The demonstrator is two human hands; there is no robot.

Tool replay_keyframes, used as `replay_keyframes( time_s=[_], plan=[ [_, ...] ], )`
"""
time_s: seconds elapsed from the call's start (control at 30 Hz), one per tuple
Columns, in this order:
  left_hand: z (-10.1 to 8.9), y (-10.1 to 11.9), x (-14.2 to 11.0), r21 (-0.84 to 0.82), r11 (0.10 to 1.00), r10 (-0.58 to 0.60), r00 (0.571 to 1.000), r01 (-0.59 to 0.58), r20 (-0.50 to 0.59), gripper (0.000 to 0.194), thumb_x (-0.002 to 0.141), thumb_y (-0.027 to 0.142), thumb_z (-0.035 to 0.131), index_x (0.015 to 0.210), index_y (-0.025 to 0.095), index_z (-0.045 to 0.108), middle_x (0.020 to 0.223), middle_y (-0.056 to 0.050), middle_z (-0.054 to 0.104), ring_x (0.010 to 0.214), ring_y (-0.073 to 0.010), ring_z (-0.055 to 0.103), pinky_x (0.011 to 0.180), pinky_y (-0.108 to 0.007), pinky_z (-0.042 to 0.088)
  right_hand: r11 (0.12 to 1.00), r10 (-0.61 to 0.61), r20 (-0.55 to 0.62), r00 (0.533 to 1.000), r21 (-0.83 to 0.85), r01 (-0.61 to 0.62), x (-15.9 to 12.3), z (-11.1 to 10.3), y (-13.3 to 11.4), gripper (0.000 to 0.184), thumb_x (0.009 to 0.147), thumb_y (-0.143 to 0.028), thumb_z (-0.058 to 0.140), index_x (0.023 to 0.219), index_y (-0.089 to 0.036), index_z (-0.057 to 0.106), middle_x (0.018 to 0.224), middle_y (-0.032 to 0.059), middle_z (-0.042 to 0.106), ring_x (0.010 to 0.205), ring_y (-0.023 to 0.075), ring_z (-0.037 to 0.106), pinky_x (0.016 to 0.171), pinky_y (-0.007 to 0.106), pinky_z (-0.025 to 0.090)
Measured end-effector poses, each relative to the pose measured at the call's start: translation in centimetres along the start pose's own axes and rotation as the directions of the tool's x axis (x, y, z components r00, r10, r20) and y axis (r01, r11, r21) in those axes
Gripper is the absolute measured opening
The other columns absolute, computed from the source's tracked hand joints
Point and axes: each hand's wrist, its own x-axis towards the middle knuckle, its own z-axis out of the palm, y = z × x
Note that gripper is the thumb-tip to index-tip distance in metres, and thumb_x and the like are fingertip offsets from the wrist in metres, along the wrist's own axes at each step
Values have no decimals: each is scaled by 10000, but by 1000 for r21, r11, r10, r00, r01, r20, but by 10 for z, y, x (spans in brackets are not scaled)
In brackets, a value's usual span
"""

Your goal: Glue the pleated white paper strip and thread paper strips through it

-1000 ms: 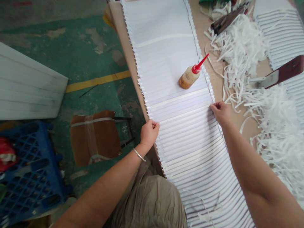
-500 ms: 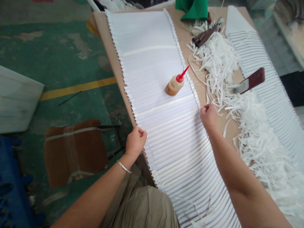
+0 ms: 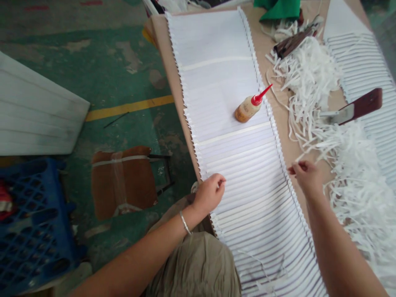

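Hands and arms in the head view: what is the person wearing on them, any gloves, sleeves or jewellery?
No gloves: both the left hand and right hand are bare. Both forearms are bare too, with no sleeve in view. The left wrist carries a thin silver bangle. The right wrist shows no band or watch. Nothing is seen on the fingers, though they are too small to be sure.

A glue bottle (image 3: 250, 106) lies on the pleated sheet (image 3: 244, 173), with paper strips (image 3: 324, 111) probably loose to its right.
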Motion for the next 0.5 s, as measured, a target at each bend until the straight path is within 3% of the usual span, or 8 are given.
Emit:
replay_keyframes(
  time_s=[0.07,0.13,0.2,0.23,0.3,0.37,0.5],
  plan=[
    [17,24,-2,-80,973,223,970,-216,92,277,972,186,468,1157,216,672,1234,-104,708,1141,-220,678,967,-348,552,997,-56,273,960,-40,69,-51,-6,-20,303,884,-519,633,834,-224,684,709,53,735,643,229,682,635,338,502],
    [30,46,-2,-147,926,371,910,-348,182,362,989,192,449,1282,226,659,1378,-102,662,1281,-220,623,1069,-365,523,979,-168,544,822,-9,206,-96,-9,-48,273,912,-474,638,800,-231,690,697,23,731,630,198,667,626,306,478],
    [33,59,-1,-178,914,401,875,-364,272,340,1004,225,451,1243,215,694,1301,-100,706,1220,-228,654,1045,-365,533,960,-242,691,681,67,273,-123,-14,-73,262,945,-426,625,791,-224,692,707,13,730,641,175,657,627,285,461],
    [31,60,1,-182,925,377,873,-335,310,306,1008,246,460,1155,202,725,1186,-98,744,1121,-229,687,992,-354,549,957,-256,719,646,95,274,-128,-18,-82,279,968,-429,608,807,-221,704,726,16,735,663,170,661,637,279,463],
    [18,53,3,-189,958,271,897,-216,351,279,1001,284,488,946,182,742,897,-72,752,863,-203,704,835,-311,557,963,-255,718,648,127,238,-124,-28,-91,336,999,-475,578,847,-215,728,763,27,741,715,169,669,666,274,479],
    [-2,34,5,-213,976,124,936,-54,329,275,975,313,523,839,171,716,680,-28,669,648,-163,642,672,-264,512,972,-234,672,703,151,179,-107,-37,-88,396,1001,-536,566,867,-205,737,770,38,732,732,166,660,682,274,490],
    [-38,-8,10,-294,941,-114,976,165,185,245,900,357,585,869,150,713,586,19,581,486,-129,546,526,-239,422,981,-178,546,819,159,108,-61,-39,-71,448,935,-605,611,855,-180,724,718,35,688,652,146,586,618,272,454]
  ],
)
